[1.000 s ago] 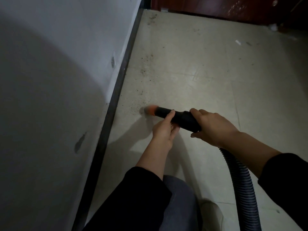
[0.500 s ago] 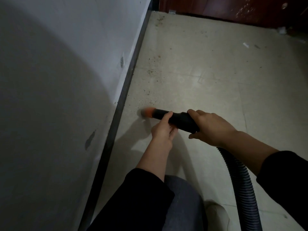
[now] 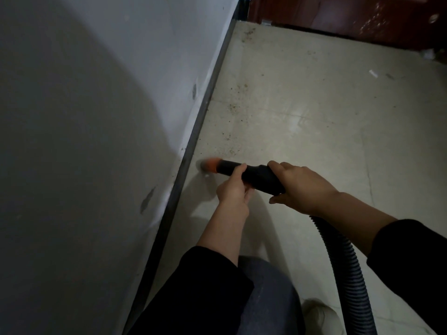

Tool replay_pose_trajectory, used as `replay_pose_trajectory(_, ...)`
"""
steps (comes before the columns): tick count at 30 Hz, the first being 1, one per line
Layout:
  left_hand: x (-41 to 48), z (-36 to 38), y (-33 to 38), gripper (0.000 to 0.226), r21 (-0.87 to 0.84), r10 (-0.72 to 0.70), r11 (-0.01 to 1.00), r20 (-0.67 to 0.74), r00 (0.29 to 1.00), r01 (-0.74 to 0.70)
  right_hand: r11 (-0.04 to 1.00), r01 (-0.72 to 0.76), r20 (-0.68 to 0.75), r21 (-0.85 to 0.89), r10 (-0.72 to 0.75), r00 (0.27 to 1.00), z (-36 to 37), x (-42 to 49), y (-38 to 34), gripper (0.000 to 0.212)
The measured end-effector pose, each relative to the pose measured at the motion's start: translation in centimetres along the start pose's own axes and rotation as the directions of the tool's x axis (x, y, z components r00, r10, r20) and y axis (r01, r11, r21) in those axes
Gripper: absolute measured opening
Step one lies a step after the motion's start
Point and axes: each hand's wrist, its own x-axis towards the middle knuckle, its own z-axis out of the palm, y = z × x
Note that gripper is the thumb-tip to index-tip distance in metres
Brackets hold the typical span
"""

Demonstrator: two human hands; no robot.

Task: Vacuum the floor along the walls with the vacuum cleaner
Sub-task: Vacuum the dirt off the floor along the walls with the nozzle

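Head view: nozzle (image 3: 251, 176) at the baseboard (image 3: 193, 141)

The left hand (image 3: 233, 189) curls round the black nozzle's front part. The right hand (image 3: 302, 187) wraps its rear, where the ribbed hose (image 3: 346, 269) joins. The blurred orange tip (image 3: 210, 164) meets the floor (image 3: 314, 131) just beside the baseboard. Dirt specks (image 3: 232, 106) lie farther along the wall (image 3: 96, 117).

White wall (image 3: 96, 117) on my left, half in shadow, a few scuffs. Dark baseboard (image 3: 200, 122) along its foot. Pale tiled floor (image 3: 314, 117), dirt specks (image 3: 233, 107) near the baseboard. Red-brown door (image 3: 338, 18) ahead of me.
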Motion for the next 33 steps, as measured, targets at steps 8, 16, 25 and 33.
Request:
replay_pose_trajectory(8, 0.4, -0.8, 1.1, 0.046, -0.018, 0.020, 1.000, -0.033, 0.999, -0.021, 1.000, -0.002, -0.010, -0.011, 0.002, 1.000, 0.7, 1.1, -1.4, 0.066)
replay_pose_trajectory(16, 1.1, -1.3, 1.8, 0.043, -0.010, 0.045, 0.999, -0.045, 0.998, -0.045, 1.000, -0.011, -0.032, -0.021, 0.011, 0.999, 1.2, 2.0, -2.4, 0.065)
replay_pose_trajectory(25, 1.3, -0.9, 1.3, 0.044, 0.003, 0.058, 0.998, -0.013, 0.998, -0.058, 0.999, -0.034, -0.039, -0.039, 0.032, 0.999, 1.2, 1.7, -2.1, 0.066)
replay_pose_trajectory(33, 1.3, 0.1, 0.2, 0.043, 0.040, 0.046, 0.998, 0.030, 0.998, -0.047, 0.996, -0.074, -0.036, -0.042, 0.072, 0.997, 0.9, 0.7, -0.9, 0.065)
